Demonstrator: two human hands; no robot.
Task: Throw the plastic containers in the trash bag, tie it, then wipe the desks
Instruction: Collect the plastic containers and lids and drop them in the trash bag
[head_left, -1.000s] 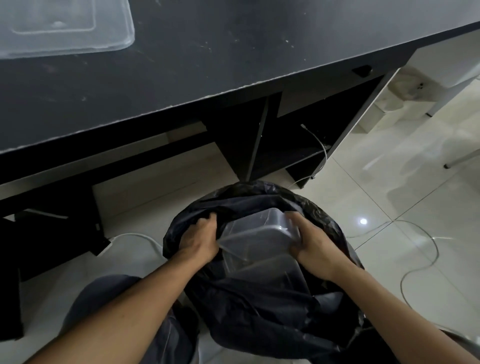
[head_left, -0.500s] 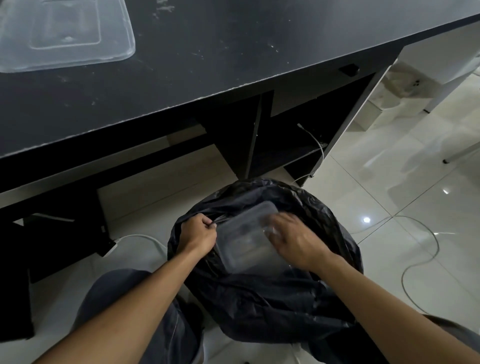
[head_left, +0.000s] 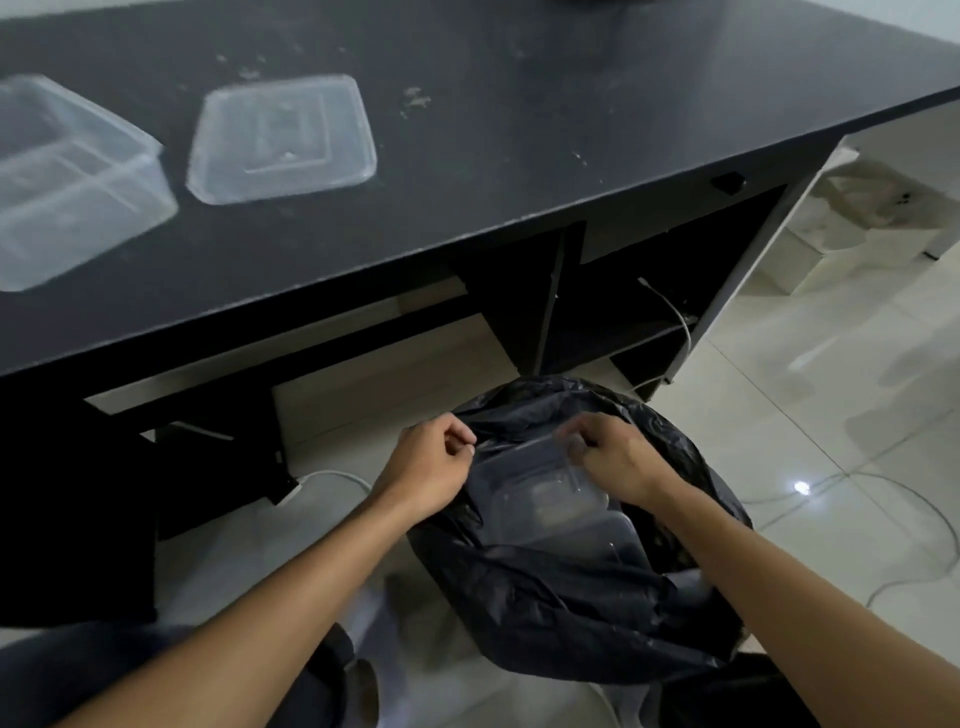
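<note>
A black trash bag (head_left: 561, 613) stands on the floor in front of the desk. Clear plastic containers (head_left: 550, 499) lie inside its mouth. My left hand (head_left: 431, 467) pinches the bag's rim on the left. My right hand (head_left: 608, 457) has its fingers curled at the rim on the right, over the top container's edge; whether it grips the bag or the container is unclear. On the black desk (head_left: 519, 171) sit a clear plastic lid (head_left: 283, 137) and, at the left edge, an open clear container (head_left: 67, 182).
Crumbs are scattered on the desk top (head_left: 415, 98). Under the desk are dark shelves and a white cable (head_left: 675, 322). More cable loops across the glossy tile floor (head_left: 857, 493) to the right. My knee (head_left: 104, 670) shows at lower left.
The container has gone down into the bag. My right hand has left its top and moved up to the bag's rim. The view has tilted up, showing more of the desk.
</note>
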